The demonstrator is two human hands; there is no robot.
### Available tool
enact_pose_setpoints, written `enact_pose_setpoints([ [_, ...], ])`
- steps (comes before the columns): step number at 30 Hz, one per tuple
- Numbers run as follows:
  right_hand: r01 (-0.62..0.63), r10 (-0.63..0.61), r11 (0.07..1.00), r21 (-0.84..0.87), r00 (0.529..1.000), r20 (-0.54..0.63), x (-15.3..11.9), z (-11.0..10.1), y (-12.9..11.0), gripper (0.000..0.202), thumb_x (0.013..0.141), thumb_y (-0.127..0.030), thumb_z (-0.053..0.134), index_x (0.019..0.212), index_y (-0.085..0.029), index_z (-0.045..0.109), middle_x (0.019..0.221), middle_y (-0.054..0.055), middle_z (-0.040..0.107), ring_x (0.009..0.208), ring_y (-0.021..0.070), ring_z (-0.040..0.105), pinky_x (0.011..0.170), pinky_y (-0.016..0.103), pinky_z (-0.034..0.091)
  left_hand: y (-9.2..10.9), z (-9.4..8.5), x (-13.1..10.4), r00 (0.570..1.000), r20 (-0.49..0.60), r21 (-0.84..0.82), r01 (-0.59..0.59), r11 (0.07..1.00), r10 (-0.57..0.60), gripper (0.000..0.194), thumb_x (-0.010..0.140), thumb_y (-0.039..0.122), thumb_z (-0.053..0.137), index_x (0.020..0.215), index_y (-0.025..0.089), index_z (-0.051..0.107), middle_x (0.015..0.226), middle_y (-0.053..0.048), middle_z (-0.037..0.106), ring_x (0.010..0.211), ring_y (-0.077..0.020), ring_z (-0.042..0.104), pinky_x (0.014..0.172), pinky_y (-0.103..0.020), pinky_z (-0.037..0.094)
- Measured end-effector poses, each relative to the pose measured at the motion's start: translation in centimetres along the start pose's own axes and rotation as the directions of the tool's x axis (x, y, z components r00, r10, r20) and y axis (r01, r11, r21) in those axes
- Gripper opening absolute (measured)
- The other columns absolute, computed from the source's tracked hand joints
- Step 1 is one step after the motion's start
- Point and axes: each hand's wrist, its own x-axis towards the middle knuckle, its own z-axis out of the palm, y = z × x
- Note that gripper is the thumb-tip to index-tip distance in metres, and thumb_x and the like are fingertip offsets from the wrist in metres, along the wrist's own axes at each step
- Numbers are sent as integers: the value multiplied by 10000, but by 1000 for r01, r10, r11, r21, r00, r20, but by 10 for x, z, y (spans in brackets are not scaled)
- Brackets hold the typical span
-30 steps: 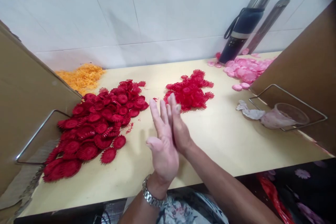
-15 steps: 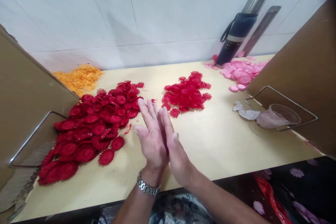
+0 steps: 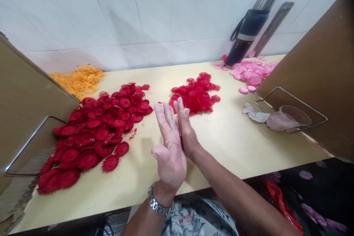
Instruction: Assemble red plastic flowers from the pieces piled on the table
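My left hand (image 3: 170,147), with a metal watch (image 3: 157,201) at its wrist, is held over the pale table (image 3: 226,147) with its fingers stretched out and thumb apart. The fingers and palm of my right hand (image 3: 186,131) lie against its right side, fingers straight. Nothing shows between the two hands, though the touching faces are hidden. Left of them spreads a large heap of dark red flower-shaped pieces (image 3: 102,129). Just beyond the fingertips lies a smaller pile of brighter red flower-shaped pieces (image 3: 195,94).
Orange pieces (image 3: 80,81) lie at the back left, pink ones (image 3: 253,72) at the back right. A dark blue flask (image 3: 246,37) leans on the wall beside a metal strip (image 3: 273,29). A cup (image 3: 286,118) sits in a wire holder by the right brown panel (image 3: 312,66).
My right hand has slid forward along my left palm. Both hands have shifted a little to the right in the view, and the camera view has moved slightly.
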Motion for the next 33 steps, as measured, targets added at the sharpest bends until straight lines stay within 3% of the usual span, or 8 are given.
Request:
enact_pose_setpoints([
  [5, 112, -106, 989, -101, 992, 65, -9, 1, 0, 684, 851, -664, 173, 1430, -310, 87, 1509, -71, 49, 1385, 146, 40, 1142, 413, 30, 5, 3, 3, 989, -147, -92, -1, 996, -13, 750, 789, 683, 74, 1434, 301, 64, 1515, 62, 154, 1374, -108, 77, 1098, -292, 179],
  [10, 53, -58, 992, -116, 997, -44, 0, -3, 4, 642, 864, -642, 84, 1426, -336, 34, 1509, -73, 51, 1385, 153, 36, 1129, 469, 66, 7, 5, 2, 992, -109, -105, 59, 993, -70, 762, 777, 695, 61, 1428, 307, 145, 1496, 52, 224, 1374, -138, 108, 1088, -300, 198],
  [15, 136, -120, 960, -247, 990, 79, -10, 1, -2, 695, 826, -690, 107, 1427, -349, 40, 1507, -92, 53, 1385, 160, -12, 1139, 436, 12, 12, 1, 9, 957, -235, -183, 129, 975, -170, 736, 787, 676, 66, 1432, 323, 73, 1491, 42, 239, 1363, -126, 161, 1069, -295, 239],
  [20, 58, -79, 959, -278, 995, -64, 2, -3, -4, 678, 828, -682, 57, 1420, -360, -22, 1508, -79, 80, 1385, 165, -23, 1119, 491, 52, 11, 4, 5, 982, -155, -192, 78, 978, -108, 762, 787, 673, 12, 1431, 283, 128, 1487, 5, 254, 1364, -126, 159, 1093, -314, 175],
  [25, 130, -116, 954, -270, 991, 69, -10, -4, -1, 698, 822, -696, 148, 1424, -354, 63, 1507, -66, 104, 1387, 175, 1, 1132, 455, 47, 7, 0, 4, 965, -207, -229, 114, 967, -163, 698, 814, 651, 110, 1425, 314, 126, 1484, 8, 263, 1361, -120, 170, 1089, -301, 181],
  [30, 89, -104, 962, -259, 993, -48, -2, -5, 0, 688, 818, -701, 115, 1418, -370, 62, 1472, -41, 250, 1386, 180, 62, 1116, 494, 79, 3, 0, 3, 978, -162, -168, 103, 980, -131, 701, 799, 673, 95, 1405, 339, 206, 1479, 34, 271, 1368, -122, 139, 1075, -305, 213],
  [33, 79, -79, 953, -291, 997, 11, -5, -2, -2, 730, 789, -733, 94, 1420, -373, 24, 1482, -48, 217, 1385, 187, 78, 1119, 481, 75, 1, -3, 4, 958, -233, -215, 115, 970, -166, 643, 830, 624, 180, 1409, 346, 173, 1482, 33, 265, 1361, -115, 164, 1067, -300, 224],
])
